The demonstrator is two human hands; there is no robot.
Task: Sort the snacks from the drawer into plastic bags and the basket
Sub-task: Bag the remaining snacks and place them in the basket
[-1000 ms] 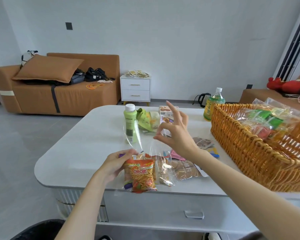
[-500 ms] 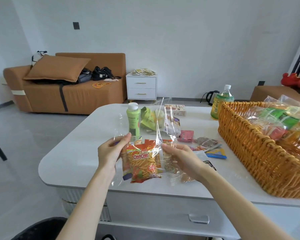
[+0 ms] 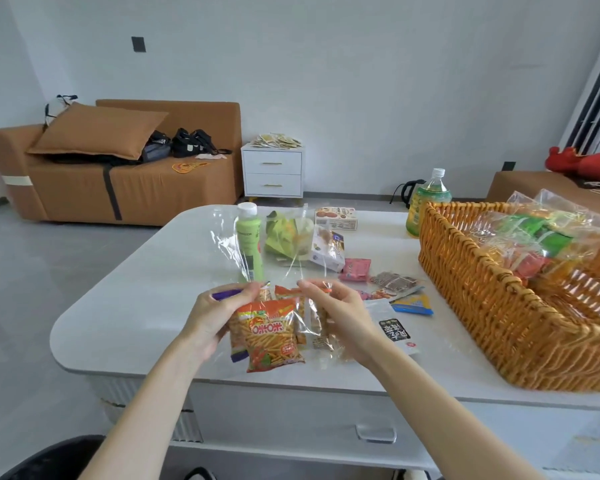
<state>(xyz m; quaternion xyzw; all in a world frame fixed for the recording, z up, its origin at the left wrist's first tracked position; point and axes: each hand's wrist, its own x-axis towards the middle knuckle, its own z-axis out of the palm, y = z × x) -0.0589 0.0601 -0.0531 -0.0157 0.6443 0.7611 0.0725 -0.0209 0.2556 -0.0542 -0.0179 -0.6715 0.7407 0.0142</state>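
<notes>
clear plastic bag [image 3: 274, 258] of orange snack packets [image 3: 269, 336]

A white table [image 3: 125, 306] carries a wicker basket [image 3: 482, 306] on its right side. A pale green bottle [image 3: 248, 244], a flat box [image 3: 336, 218] and loose snack packets [image 3: 394, 281] sit near its middle.

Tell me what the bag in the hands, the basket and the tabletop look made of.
Bag: thin clear plastic film, glossy, with glare and snacks visible through it. Basket: woven orange-brown strands, likely wicker or rattan, possibly imitation. Tabletop: smooth white, slightly glossy surface; material cannot be told.
</notes>
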